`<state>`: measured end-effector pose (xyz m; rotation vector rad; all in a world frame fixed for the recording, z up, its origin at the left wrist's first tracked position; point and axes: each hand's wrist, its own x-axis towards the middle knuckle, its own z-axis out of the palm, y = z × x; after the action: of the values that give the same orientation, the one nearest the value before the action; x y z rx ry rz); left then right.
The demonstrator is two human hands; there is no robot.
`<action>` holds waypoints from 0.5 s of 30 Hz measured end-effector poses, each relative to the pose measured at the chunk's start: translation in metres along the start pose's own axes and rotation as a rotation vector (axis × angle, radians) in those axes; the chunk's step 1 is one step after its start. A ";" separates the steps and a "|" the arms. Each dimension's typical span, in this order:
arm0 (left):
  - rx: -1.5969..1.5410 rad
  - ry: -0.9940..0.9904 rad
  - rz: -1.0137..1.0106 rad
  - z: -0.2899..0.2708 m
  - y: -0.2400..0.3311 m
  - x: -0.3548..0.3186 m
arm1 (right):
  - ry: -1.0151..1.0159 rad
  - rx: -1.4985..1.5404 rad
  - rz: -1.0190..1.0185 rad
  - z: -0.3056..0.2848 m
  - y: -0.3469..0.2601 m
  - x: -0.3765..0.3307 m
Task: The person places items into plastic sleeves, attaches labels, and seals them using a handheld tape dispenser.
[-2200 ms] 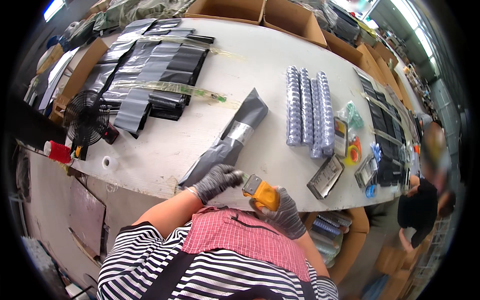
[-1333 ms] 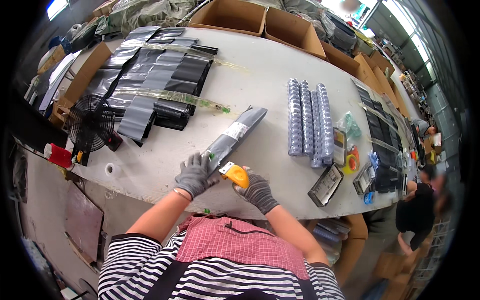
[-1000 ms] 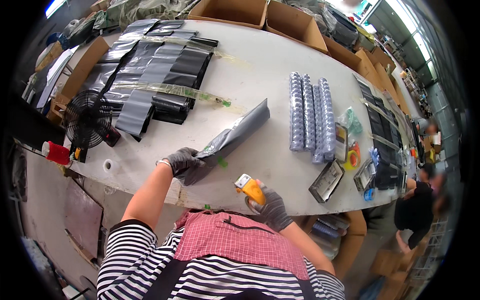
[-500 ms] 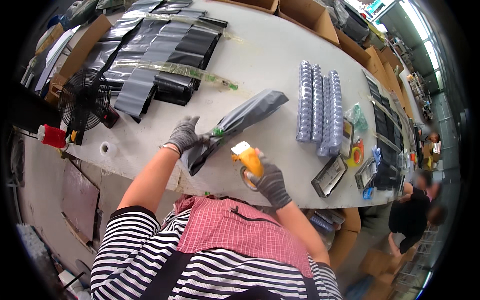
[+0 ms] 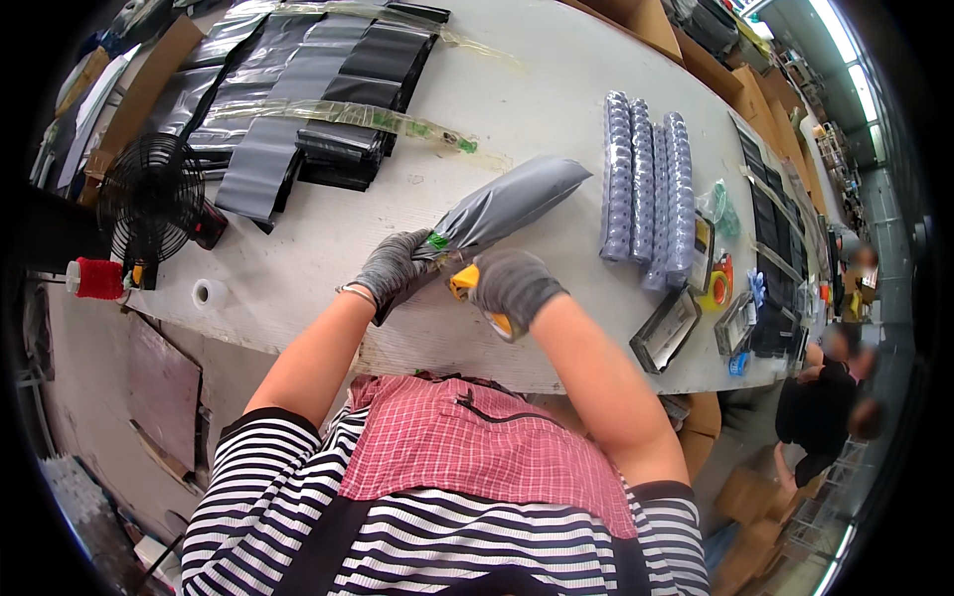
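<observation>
A filled grey poly mailer bag [image 5: 512, 204] lies slanted on the white table [image 5: 298, 268]. My left hand [image 5: 391, 271], in a grey glove, grips its near end. My right hand [image 5: 512, 288], also gloved, holds a yellow hand tool [image 5: 465, 283] pressed against that same end of the bag, right beside my left fingers. The tool's tip is hidden between the two hands.
Stacks of flat grey and black bags [image 5: 308, 109] lie at the far left under a clear tape strip. Rolls of bubble-wrapped items [image 5: 646, 189] and small trays [image 5: 668, 328] sit to the right. A black fan [image 5: 151, 204] stands at the left edge. Another person [image 5: 830, 397] stands at the right.
My right hand brought the yellow tool from beside the bag onto its near end. My left hand kept its grip on the bag, which now lies a little farther right.
</observation>
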<state>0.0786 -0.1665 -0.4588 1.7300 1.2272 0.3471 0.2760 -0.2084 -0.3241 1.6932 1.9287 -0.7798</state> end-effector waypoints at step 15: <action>0.394 0.100 0.054 0.019 0.087 -0.003 | 0.505 1.442 0.056 0.173 0.203 -0.025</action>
<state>0.1404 -0.1827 -0.3966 2.1056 1.3915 0.2354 0.4751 -0.3265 -0.4585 2.8884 1.5282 -2.2052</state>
